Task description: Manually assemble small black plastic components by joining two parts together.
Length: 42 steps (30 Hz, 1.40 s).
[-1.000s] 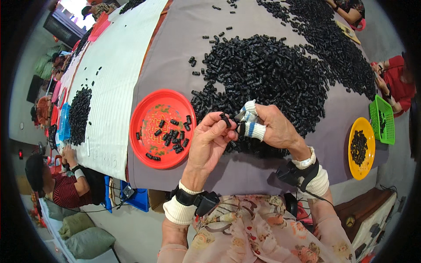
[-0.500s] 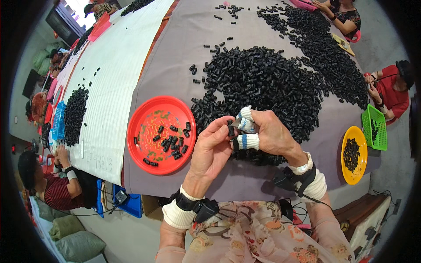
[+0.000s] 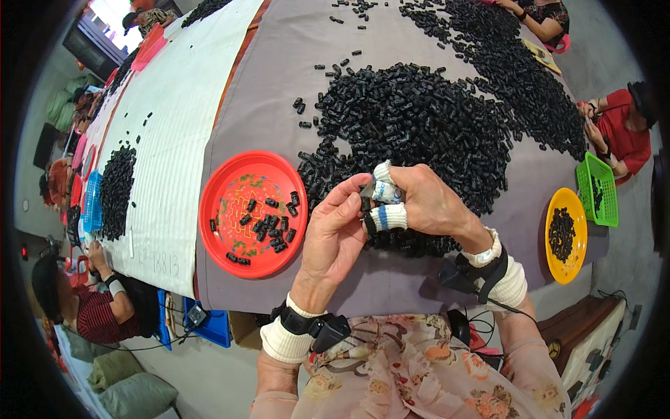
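My left hand [image 3: 335, 234] and my right hand [image 3: 436, 202] meet at the near edge of a large heap of small black cylindrical parts [image 3: 419, 119]. Between my left thumb and fingers is one small black part [image 3: 365, 203], mostly covered by the fingers. White finger covers [image 3: 387, 216] with blue marks wrap fingers of my right hand. Those fingers are closed against the part; a small greyish edge shows by them, too hidden to name. Left of my hands, a red plate [image 3: 216, 188] with a printed pattern bears several black parts.
A yellow plate [image 3: 576, 262] and a green basket [image 3: 606, 209] with black parts stand at the right. A co-worker in red [image 3: 624, 126] sits beyond them. Another co-worker in stripes [image 3: 105, 314] works at the left by a white-covered table [image 3: 174, 140].
My hands stay together, shifted slightly left in the picture. The black part between them is now more covered by the fingers. The whole view has moved a little.
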Each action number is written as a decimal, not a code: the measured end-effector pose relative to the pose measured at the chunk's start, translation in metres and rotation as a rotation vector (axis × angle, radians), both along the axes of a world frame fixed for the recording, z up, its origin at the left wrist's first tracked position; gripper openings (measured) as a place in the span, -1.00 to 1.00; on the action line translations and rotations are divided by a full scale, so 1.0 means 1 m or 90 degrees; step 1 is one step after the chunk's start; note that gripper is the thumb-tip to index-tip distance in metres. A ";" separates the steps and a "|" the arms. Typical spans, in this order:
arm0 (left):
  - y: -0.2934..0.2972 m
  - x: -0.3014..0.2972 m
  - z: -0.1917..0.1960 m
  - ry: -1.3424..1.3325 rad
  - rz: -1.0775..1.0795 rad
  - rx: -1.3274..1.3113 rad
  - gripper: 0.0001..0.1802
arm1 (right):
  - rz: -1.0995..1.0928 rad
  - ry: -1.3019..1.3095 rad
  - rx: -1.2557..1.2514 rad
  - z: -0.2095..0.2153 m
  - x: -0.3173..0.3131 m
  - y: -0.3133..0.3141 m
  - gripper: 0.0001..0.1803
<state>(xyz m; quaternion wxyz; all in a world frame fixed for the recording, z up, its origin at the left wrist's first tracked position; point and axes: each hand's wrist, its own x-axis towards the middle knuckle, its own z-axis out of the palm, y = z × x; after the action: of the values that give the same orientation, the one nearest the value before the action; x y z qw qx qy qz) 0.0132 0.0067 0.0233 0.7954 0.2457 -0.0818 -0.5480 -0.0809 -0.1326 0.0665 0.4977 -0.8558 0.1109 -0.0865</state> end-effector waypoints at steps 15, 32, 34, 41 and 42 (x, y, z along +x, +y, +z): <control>0.002 0.000 -0.005 -0.002 0.011 0.011 -0.75 | 0.041 0.020 -0.007 0.002 0.000 -0.002 -0.57; -0.002 -0.002 -0.012 -0.045 0.026 0.014 -0.76 | 0.061 -0.017 -0.085 -0.018 -0.001 -0.003 -0.51; -0.002 -0.002 -0.011 -0.052 0.030 0.007 -0.76 | 0.058 -0.020 -0.101 -0.017 -0.001 -0.003 -0.51; -0.001 -0.003 -0.013 -0.015 0.003 -0.027 -0.77 | 0.039 -0.055 -0.017 -0.014 -0.003 -0.003 -0.56; -0.001 -0.003 -0.013 -0.017 0.001 -0.023 -0.77 | 0.035 -0.064 -0.010 -0.015 -0.003 -0.003 -0.57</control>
<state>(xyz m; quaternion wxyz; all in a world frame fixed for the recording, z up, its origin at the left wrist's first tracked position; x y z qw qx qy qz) 0.0103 0.0059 0.0104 0.7988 0.2391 -0.1021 -0.5425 -0.0839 -0.1353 0.0512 0.4980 -0.8571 0.0616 -0.1165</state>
